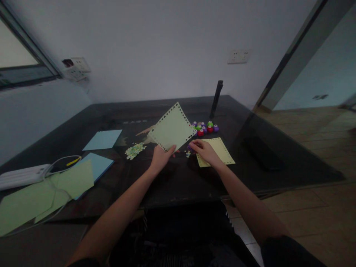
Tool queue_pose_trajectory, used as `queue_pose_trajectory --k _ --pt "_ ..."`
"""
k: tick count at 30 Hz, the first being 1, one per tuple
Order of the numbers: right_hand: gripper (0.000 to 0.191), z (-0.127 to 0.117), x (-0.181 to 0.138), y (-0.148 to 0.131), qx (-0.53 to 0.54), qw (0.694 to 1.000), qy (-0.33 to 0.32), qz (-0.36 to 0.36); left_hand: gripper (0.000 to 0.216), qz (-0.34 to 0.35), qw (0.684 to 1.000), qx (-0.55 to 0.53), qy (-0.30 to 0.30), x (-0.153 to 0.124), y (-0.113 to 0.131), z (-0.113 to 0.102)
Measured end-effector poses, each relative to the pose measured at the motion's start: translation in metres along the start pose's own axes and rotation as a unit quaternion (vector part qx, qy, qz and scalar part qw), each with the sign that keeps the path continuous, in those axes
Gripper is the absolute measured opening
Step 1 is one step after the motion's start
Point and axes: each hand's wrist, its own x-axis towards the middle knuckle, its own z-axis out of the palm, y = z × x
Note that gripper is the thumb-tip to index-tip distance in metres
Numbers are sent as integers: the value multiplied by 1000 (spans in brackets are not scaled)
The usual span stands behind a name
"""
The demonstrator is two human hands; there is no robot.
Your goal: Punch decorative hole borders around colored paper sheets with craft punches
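My left hand (162, 157) grips the lower corner of a pale green paper sheet (172, 128), thumb on top. Punched holes run along the edges of this sheet, which is tilted up above the table. My right hand (205, 150) is closed on a small purple craft punch (190, 147), mostly hidden by the fingers, just below the sheet's right corner. Under that hand lies a yellowish paper sheet (219, 150) with a punched border. Small paper cutouts (187, 153) lie beside the punch. Behind are several purple, green and red craft punches (210, 128) in a cluster.
A heap of paper cutouts (135, 150) lies left of my left hand. Blue sheets (103, 139), green sheets (30, 202) and a white power strip (25, 176) with a cable are further left. A black upright object (216, 99) stands behind; a dark flat object (263, 152) lies right.
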Motion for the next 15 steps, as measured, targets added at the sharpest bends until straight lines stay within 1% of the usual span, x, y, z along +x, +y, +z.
queue_pose_trajectory --k 3,6,8,10,12,13,15 --pt "28 -1 -2 -4 39 999 2 24 24 0 1000 12 19 1 0 -1" --pt "33 -7 -4 -12 97 995 15 31 27 -10 1000 15 12 3 -5 -1" --pt "33 -15 -4 -17 147 988 39 28 29 -27 1000 3 1 4 -10 -1" --pt "31 -27 -1 -20 176 982 72 14 29 -35 999 -3 11 5 -16 0" --pt "33 -43 6 -19 165 980 108 -12 29 -38 999 -2 24 6 -21 1" --pt "36 -53 11 -16 141 981 127 -27 29 -42 999 -1 25 6 -23 1" --pt "39 -74 23 -6 71 984 157 -50 29 -57 998 7 3 6 -24 1"
